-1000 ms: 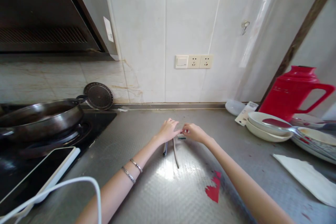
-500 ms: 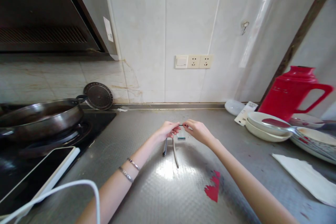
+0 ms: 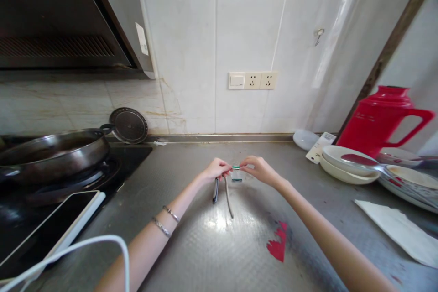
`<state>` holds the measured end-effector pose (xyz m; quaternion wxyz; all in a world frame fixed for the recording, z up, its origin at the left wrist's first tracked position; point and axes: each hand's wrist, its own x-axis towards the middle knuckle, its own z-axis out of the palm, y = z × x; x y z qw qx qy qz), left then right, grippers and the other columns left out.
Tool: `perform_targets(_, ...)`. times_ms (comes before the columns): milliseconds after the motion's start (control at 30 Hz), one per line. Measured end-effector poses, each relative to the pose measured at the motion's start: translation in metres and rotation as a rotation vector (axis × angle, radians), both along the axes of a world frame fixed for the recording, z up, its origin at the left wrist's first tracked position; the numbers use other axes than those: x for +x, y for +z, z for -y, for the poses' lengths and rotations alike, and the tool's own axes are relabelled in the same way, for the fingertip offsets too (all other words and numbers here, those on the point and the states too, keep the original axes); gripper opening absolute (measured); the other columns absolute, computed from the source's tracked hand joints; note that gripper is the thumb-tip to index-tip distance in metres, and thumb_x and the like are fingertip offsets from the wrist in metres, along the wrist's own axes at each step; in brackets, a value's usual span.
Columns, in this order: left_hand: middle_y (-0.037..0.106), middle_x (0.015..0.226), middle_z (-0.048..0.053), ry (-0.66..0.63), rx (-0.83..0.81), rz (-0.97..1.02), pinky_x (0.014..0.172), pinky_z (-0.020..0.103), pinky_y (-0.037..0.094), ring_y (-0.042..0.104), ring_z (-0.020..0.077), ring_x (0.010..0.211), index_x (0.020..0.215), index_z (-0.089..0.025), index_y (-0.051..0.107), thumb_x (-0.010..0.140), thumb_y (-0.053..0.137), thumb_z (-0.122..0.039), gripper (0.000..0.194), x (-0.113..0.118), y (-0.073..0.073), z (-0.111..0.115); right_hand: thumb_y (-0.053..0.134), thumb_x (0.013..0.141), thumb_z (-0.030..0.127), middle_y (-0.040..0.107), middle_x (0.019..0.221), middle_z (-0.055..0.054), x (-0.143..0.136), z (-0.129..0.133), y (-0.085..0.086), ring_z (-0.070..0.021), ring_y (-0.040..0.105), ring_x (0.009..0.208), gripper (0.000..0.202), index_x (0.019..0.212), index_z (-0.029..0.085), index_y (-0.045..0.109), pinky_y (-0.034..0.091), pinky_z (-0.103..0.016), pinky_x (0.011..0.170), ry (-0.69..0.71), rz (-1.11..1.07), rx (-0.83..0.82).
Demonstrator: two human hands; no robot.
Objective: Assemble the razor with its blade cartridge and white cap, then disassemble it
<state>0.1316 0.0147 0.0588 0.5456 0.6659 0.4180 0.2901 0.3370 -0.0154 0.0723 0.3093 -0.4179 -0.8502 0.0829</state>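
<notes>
Both hands meet over the middle of the metal counter. My left hand point(image 3: 216, 169), two bracelets on its forearm, is closed on the left end of a thin green strip point(image 3: 236, 167). My right hand point(image 3: 252, 164) pinches the strip's other end. Just below it lies a small clear piece with a dark green edge point(image 3: 237, 179); whether it joins the strip, I cannot tell. Under my left hand, a slim dark object with a shiny side point(image 3: 215, 191) and a beige cord-like strip point(image 3: 229, 198) point toward me; their upper ends are hidden by the fingers.
A torn red scrap point(image 3: 278, 242) lies nearer me. To the left are a phone point(image 3: 48, 232), a white cable point(image 3: 116, 238) and a steel pan point(image 3: 58, 148) on the stove. Stacked bowls point(image 3: 349, 173), a red thermos point(image 3: 376, 121) and a white paper point(image 3: 397, 232) stand or lie right.
The hands have drawn slightly apart and lowered a little. A green strip now shows between the fingertips, where a thin dark line showed before.
</notes>
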Motion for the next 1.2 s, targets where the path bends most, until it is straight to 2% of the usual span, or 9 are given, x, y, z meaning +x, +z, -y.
perform_targets(167,0.051,0.050,-0.003,-0.027,0.084,-0.039,0.036,0.017,0.031,0.041,0.0045,0.039,0.069,-0.009,0.064,0.075,0.059,-0.036,0.028,0.002,0.002,0.002,0.056,0.079,0.034,0.069,0.079,-0.005,-0.003,-0.001,0.000,-0.0157,0.060,0.068,0.023,0.080,0.016,0.071,0.045,-0.023,0.057,-0.012,-0.116,-0.167)
perform_targets(300,0.056,0.056,0.000,-0.017,0.215,-0.178,0.040,0.020,0.036,0.046,0.0074,0.043,0.076,-0.009,0.066,0.078,0.054,-0.037,0.030,0.003,0.000,0.000,0.056,0.078,0.035,0.069,0.077,-0.005,0.000,-0.007,-0.002,-0.0138,0.058,0.058,0.025,0.080,0.014,0.071,0.042,-0.022,0.050,-0.039,-0.139,-0.254)
perform_targets(367,0.063,0.069,0.003,0.018,0.366,-0.279,0.051,0.023,0.043,0.055,0.0120,0.056,0.088,-0.010,0.066,0.075,0.058,-0.038,0.031,0.003,-0.001,0.000,0.056,0.077,0.033,0.069,0.075,-0.005,0.004,-0.012,-0.005,-0.0140,0.058,0.059,0.024,0.078,0.014,0.071,0.043,-0.022,0.053,-0.057,-0.119,-0.245)
perform_targets(433,0.066,0.089,0.008,0.038,0.559,-0.396,0.069,0.028,0.047,0.061,0.0186,0.078,0.103,-0.011,0.062,0.070,0.064,-0.037,0.042,0.005,-0.004,0.000,0.057,0.076,0.030,0.069,0.073,-0.005,0.009,-0.019,-0.011,-0.0151,0.058,0.063,0.021,0.075,0.015,0.072,0.043,-0.023,0.059,-0.075,-0.068,-0.214)
perform_targets(500,0.062,0.108,0.012,0.020,0.708,-0.541,0.085,0.033,0.043,0.056,0.0245,0.100,0.115,-0.012,0.055,0.068,0.067,-0.036,0.054,0.008,-0.007,0.002,0.057,0.074,0.026,0.068,0.072,-0.005,0.012,-0.025,-0.018,-0.0156,0.058,0.066,0.018,0.070,0.015,0.071,0.043,-0.024,0.064,-0.091,-0.011,-0.190)
perform_targets(567,0.057,0.118,0.014,-0.016,0.778,-0.681,0.093,0.038,0.038,0.049,0.0278,0.112,0.120,-0.012,0.049,0.069,0.065,-0.036,0.058,0.012,-0.012,0.004,0.058,0.073,0.022,0.067,0.074,-0.006,0.012,-0.028,-0.026,-0.0154,0.058,0.067,0.016,0.068,0.015,0.071,0.043,-0.024,0.066,-0.093,0.026,-0.183)
perform_targets(667,0.054,0.122,0.014,-0.048,0.804,-0.785,0.097,0.040,0.034,0.043,0.0285,0.118,0.121,-0.013,0.046,0.069,0.062,-0.035,0.058,0.017,-0.021,0.005,0.058,0.072,0.021,0.066,0.081,-0.006,0.009,-0.031,-0.034,-0.0148,0.058,0.068,0.015,0.069,0.015,0.071,0.043,-0.024,0.066,-0.095,0.045,-0.189)
perform_targets(833,0.053,0.122,0.012,-0.043,0.800,-0.809,0.100,0.037,0.032,0.041,0.0260,0.120,0.119,-0.014,0.046,0.070,0.058,-0.030,0.053,0.020,-0.033,0.001,0.058,0.073,0.023,0.064,0.088,-0.007,0.003,-0.030,-0.040,-0.0143,0.057,0.070,0.015,0.071,0.017,0.072,0.043,-0.024,0.069,-0.116,0.071,-0.202)
perform_targets(1200,0.058,0.115,0.012,-0.033,0.789,-0.768,0.098,0.035,0.034,0.049,0.0249,0.112,0.112,-0.014,0.052,0.068,0.060,-0.028,0.046,0.020,-0.035,-0.004,0.056,0.076,0.026,0.061,0.097,-0.005,-0.005,-0.027,-0.038,-0.0157,0.058,0.080,0.018,0.077,0.023,0.073,0.041,-0.024,0.073,-0.119,0.200,-0.166)
